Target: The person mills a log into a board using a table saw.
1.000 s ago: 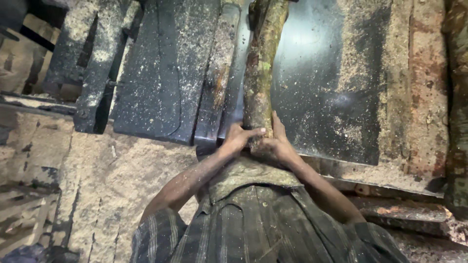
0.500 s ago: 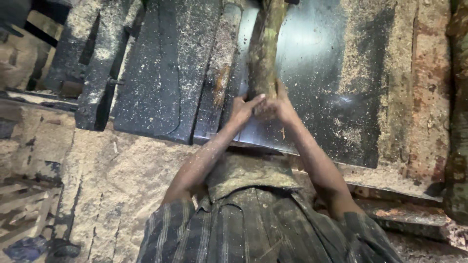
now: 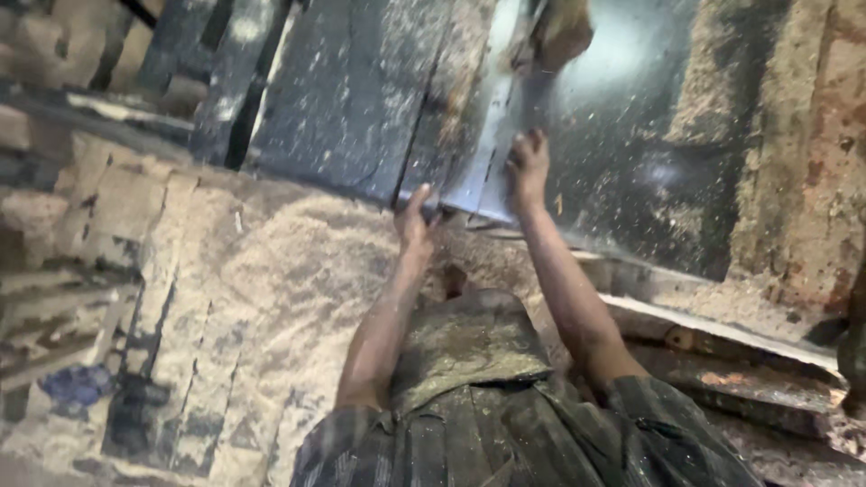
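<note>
Sawdust lies thick over everything in this workshop, from the pale heap on the floor (image 3: pixel 271 298) at the left to the dark metal machine table (image 3: pixel 361 99) higher in the view. Nearest the camera is the person's own dark striped shirt (image 3: pixel 505 442), dusted with wood powder, with both bare forearms reaching up and away from it. Left hand (image 3: pixel 415 216) rests at the near edge of the table, fingers bent loosely against the metal; the blur hides whether it grips the edge or only touches it. Right hand (image 3: pixel 528 162) is a little farther out, fingers spread upward and open on the shiny steel plate (image 3: pixel 631 135) — it holds nothing. Just beyond that hand, at the top of the view, the end of a rough log (image 3: pixel 561 32) shows, brownish and blurred, lying on the table along a bright narrow strip; it is apart from both hands. To the right, a rusty, dust-caked ledge (image 3: pixel 812 162) borders the plate, and below it runs a worn rail (image 3: pixel 722 334) — also coated in sawdust. At the far left, stacked boards (image 3: pixel 54 271) sit beside the heap.
</note>
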